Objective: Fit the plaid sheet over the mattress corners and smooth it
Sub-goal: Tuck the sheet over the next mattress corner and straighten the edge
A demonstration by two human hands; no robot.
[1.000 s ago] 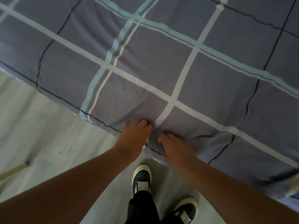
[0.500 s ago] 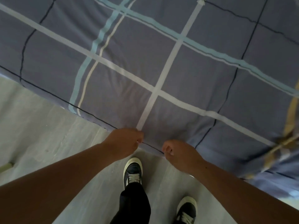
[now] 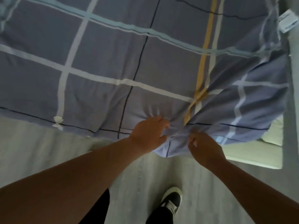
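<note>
- Since half a second ago I have shifted right: my grip is now at a bunched sheet (image 3: 113,62) corner, not the flat edge.
- Left hand (image 3: 148,135): fingers curled into the gathers.
- Right hand (image 3: 205,147): pinches the fold just beside it.
- Sheet covers the bed top, with a loose flap hanging between both hands.
- Bare mattress (image 3: 242,152) corner lies right of the fingers and the right hand is nearer, so I judge the pull goes rightward and down.

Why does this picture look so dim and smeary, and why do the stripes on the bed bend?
Head view: dim, flat light, no glare or hard shadows; blur, probably from motion, smears the plaid sheet, worst at the picture's top left corner and on the white label; the left hand and right hand are soft-edged too; the wide-angle lens bows the stripes.
</note>
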